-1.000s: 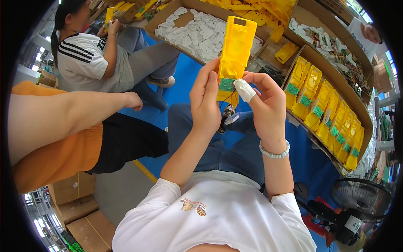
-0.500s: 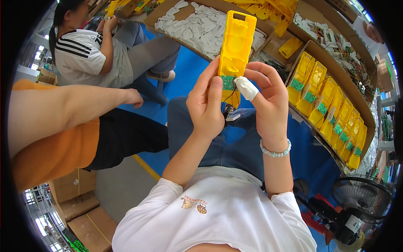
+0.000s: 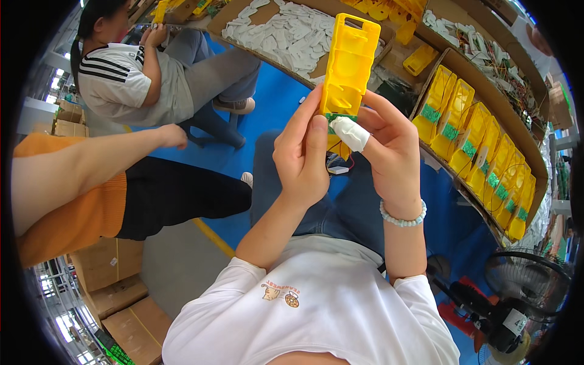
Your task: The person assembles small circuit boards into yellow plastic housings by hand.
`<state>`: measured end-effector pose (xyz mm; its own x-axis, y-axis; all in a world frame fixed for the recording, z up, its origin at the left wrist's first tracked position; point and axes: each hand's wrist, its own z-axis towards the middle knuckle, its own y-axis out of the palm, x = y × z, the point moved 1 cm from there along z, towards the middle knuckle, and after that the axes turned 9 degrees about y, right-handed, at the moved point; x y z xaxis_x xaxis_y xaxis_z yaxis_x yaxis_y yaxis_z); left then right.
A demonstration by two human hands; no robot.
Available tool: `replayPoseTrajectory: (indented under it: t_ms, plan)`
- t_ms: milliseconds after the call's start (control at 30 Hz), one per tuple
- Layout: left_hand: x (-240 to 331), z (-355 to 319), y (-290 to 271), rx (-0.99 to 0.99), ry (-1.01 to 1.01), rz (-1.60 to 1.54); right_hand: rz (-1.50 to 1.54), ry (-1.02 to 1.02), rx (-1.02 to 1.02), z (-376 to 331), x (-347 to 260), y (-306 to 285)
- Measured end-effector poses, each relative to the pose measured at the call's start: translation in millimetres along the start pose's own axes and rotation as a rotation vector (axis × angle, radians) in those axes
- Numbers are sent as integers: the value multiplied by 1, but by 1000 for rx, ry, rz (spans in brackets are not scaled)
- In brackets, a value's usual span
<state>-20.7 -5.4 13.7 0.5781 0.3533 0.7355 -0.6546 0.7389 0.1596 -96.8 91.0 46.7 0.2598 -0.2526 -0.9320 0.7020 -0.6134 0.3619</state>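
Both hands hold a long yellow plastic housing [image 3: 351,61] upright in front of me, its slotted end pointing away. My left hand [image 3: 302,155] grips its left edge, thumb along the lower part. My right hand [image 3: 389,149] closes on the right side, its white-wrapped thumb pressed over a green circuit board [image 3: 331,117] set in the housing. Most of that board is hidden by the thumb. Thin wires and a small white piece [image 3: 338,170] hang below the housing, above my lap.
On the right, a cardboard box [image 3: 447,173] holds a row of several similar yellow housings with green boards. Ahead lies a carton of white plastic parts [image 3: 274,36]. An orange-clad person's arm [image 3: 91,164] reaches in from the left; another person [image 3: 131,79] sits beyond. A black fan [image 3: 505,316] stands lower right.
My right thumb has slid left over the circuit board, covering more of it. The housing has tipped slightly to the right. The orange-clad person's arm has shifted left.
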Motion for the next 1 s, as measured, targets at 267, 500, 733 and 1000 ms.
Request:
replayPoseTrajectory:
  t_ms: [267, 500, 733, 1000]
  plan:
    - [3, -8, 1, -37, 51, 33, 71, -26, 3, -3, 3, 0]
    - [13, -8, 6, -56, 85, 112, 54, -14, 5, -7, 0, -5]
    - [4, -7, 13, 78, -85, -91, 11, -31, -1, 3, 3, -8]
    - [-4, -6, 6, 162, -156, -271, 92, 37, -111, 7, 8, -19]
